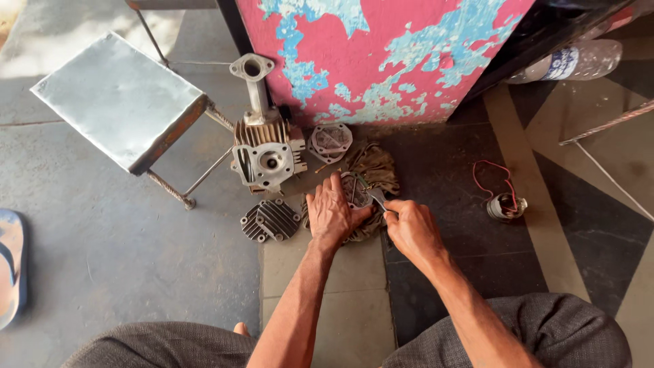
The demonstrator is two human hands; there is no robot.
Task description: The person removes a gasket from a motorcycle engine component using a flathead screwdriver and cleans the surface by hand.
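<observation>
My left hand (pixel 332 212) lies flat over a small round metal plate (pixel 354 191), fingers spread and pressing it down onto the greasy brown rag (pixel 376 167) bunched beneath it on the floor. My right hand (pixel 411 226) sits just to the right of it, fingers curled shut around the handle of a thin metal tool (pixel 377 198) whose tip reaches in against the plate's edge, right by my left thumb.

The plate looks like cast metal: stiff, small, and I judge it fairly light, likely oily, so it would skid under the tool if I eased off. The rag is soft and gives it some grip. The rim seems the safest place to hold it, with my palm clear of the tool tip, and flat pressure feels better than pinching.

Beyond my left fingertips stands a finned engine cylinder (pixel 266 153) with a pipe rising from it, surely heavy. A finned cover (pixel 270 219) lies just left of my left hand, and another round plate (pixel 330 142) rests beyond the rag. Well off to the right of my right hand sits a small part with red wire (pixel 505 203).
</observation>
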